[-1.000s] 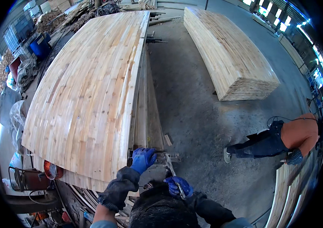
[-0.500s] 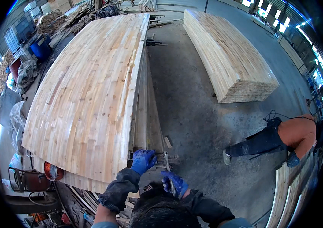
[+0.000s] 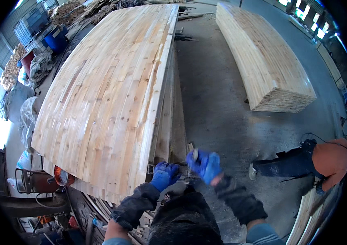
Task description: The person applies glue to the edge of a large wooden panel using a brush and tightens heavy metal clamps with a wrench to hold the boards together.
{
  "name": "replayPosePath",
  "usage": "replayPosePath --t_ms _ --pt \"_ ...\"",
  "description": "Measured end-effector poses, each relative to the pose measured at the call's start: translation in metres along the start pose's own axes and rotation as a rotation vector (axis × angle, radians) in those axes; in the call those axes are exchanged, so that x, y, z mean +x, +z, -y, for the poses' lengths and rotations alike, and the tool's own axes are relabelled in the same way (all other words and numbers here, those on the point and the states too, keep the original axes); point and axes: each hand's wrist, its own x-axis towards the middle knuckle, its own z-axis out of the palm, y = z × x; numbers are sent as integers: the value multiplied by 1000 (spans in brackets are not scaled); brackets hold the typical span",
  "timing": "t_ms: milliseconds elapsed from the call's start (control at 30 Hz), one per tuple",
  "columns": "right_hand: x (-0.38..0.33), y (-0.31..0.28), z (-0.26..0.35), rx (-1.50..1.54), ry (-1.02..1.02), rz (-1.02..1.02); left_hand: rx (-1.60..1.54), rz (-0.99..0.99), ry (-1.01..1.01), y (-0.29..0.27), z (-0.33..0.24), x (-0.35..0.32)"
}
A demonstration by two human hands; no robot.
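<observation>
Both my hands wear blue gloves. My left hand (image 3: 165,175) is at the near right corner of a large wooden panel (image 3: 104,94), its fingers curled over the end of a metal clamp bar (image 3: 183,168); what lies inside the fingers is hidden. To the right of it, my right hand (image 3: 206,166) is raised and closed around a metal wrench (image 3: 195,154). Only a short end of the wrench shows past the fingers, and the hand is slightly blurred. Narrow glued strips make up the panel, which lies flat on other boards.
A tall stack of wooden panels (image 3: 269,61) stands across the concrete floor (image 3: 218,118). At the right, a person in an orange top (image 3: 330,159) bends over long boards (image 3: 304,212). Metal bar ends (image 3: 183,37) jut from the far side. An orange-rimmed container (image 3: 62,175) sits at the left.
My right hand has moved up and to the right, and the wrench has turned from lengthwise view to nearly end-on. My left hand stays by the panel corner. The whole view has shifted.
</observation>
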Motion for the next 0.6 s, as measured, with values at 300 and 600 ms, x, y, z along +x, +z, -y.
replayPosePath --t_ms 300,600 --pt "87 69 -284 598 442 -262 13 80 46 2 -2 20" --pt "-91 13 -289 -508 439 21 -103 50 145 -9 5 24"
